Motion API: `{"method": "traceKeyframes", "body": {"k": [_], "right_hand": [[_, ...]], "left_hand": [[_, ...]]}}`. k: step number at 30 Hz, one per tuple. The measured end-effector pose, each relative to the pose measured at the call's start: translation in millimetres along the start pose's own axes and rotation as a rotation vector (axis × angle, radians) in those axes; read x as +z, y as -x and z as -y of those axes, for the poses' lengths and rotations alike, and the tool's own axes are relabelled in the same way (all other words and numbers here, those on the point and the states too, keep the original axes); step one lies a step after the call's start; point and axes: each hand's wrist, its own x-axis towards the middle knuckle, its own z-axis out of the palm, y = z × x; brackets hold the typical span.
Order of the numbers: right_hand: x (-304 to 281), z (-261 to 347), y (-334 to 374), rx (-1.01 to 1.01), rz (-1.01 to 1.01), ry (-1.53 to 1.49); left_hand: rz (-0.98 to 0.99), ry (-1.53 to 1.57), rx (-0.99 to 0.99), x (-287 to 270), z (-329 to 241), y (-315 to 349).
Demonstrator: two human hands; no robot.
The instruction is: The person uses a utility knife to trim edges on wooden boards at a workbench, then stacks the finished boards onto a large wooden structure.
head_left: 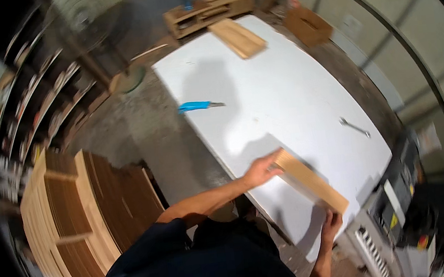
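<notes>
Both my hands are on a long, light wooden piece [316,182] above the near right part of a white table [282,94]. My left hand [262,171] is closed on its far left end, where fine ridges show, perhaps the edges of several thin boards. At the near right end, my right hand [331,225] grips it from below, with its fingers partly hidden. The piece is slightly blurred and casts a shadow on the tabletop. A blue-handled knife [195,106] lies by the table's left edge, and a metal wrench [355,127] lies near the right edge.
More light wooden boards [238,38] lie at the table's far end. Beyond stands a low wooden shelf unit [211,12], with a brown box [307,25] to its right. Stacked wood [67,209] rises at left, near a standing fan [82,20]. A machine [385,224] adjoins the near right corner.
</notes>
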Motion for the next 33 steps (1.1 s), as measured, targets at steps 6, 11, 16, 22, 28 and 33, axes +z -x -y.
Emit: {"method": "traceKeyframes", "body": {"k": [6, 11, 16, 22, 28, 33], "right_hand": [[1.3, 13.0, -3.8, 0.047, 0.079, 0.359], [-18.1, 45.5, -6.5, -0.289, 0.112, 0.443], [-11.5, 45.5, -34.7, -0.223, 0.442, 0.200], [89.4, 93.4, -27.7, -0.228, 0.885, 0.140], [230.1, 163.8, 69.1, -0.416, 1.356, 0.061], [307.2, 247.2, 209.5, -0.442, 1.697, -0.023]], "left_hand": [[0.005, 0.359, -0.018, -14.8, -5.9, 21.0], [-0.192, 0.156, 0.063, 16.9, -3.4, 25.5], [-0.466, 0.074, -0.127, -4.5, -43.1, 116.9], [-0.878, -0.049, -0.490, -42.3, -107.7, 261.1], [-1.341, -0.283, -0.845, -55.7, -180.4, 419.3], [-1.669, -0.086, -1.001, -67.8, -222.1, 539.1]]}}
